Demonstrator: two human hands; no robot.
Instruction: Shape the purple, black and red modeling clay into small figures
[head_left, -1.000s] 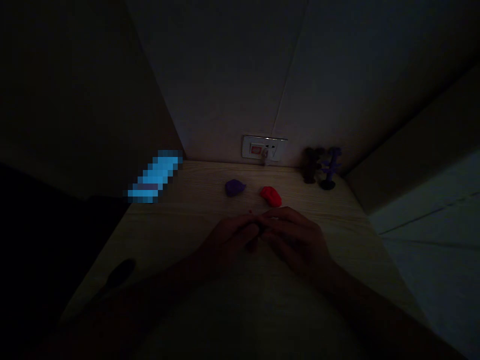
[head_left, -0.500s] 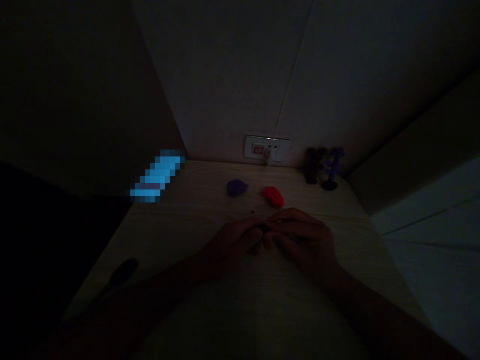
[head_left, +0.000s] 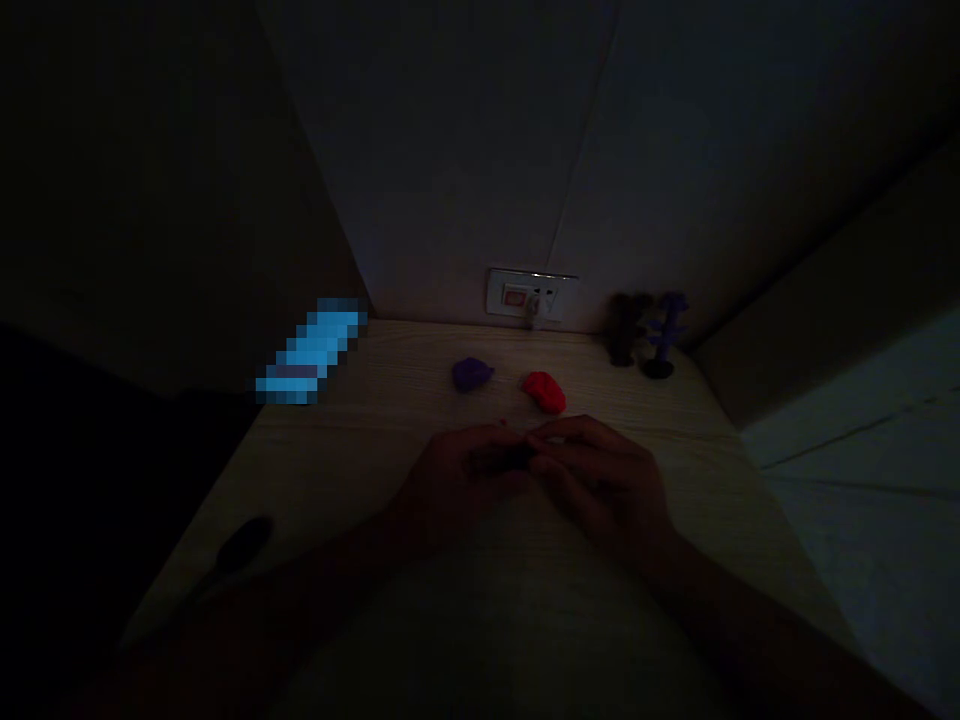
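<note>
The scene is very dark. My left hand [head_left: 450, 485] and my right hand [head_left: 604, 480] meet fingertip to fingertip over the middle of a light wooden tabletop [head_left: 360, 470]. Both have their fingers curled in a pinch around something small and dark between them that I cannot make out. Just beyond the hands lie a red lump [head_left: 545, 391] and a purple lump [head_left: 472, 374] of what looks like clay, both untouched.
A wall socket plate [head_left: 530, 296] sits at the back edge. Two small upright figures, one dark [head_left: 622, 330] and one purple [head_left: 663, 335], stand at the back right. A blurred blue glowing shape [head_left: 311, 350] lies at the left. A dark spoon-like object [head_left: 238, 548] rests near the front left edge.
The hands have stayed together at the table's middle, with the fingers shifting slightly around the small thing. The lumps have not moved.
</note>
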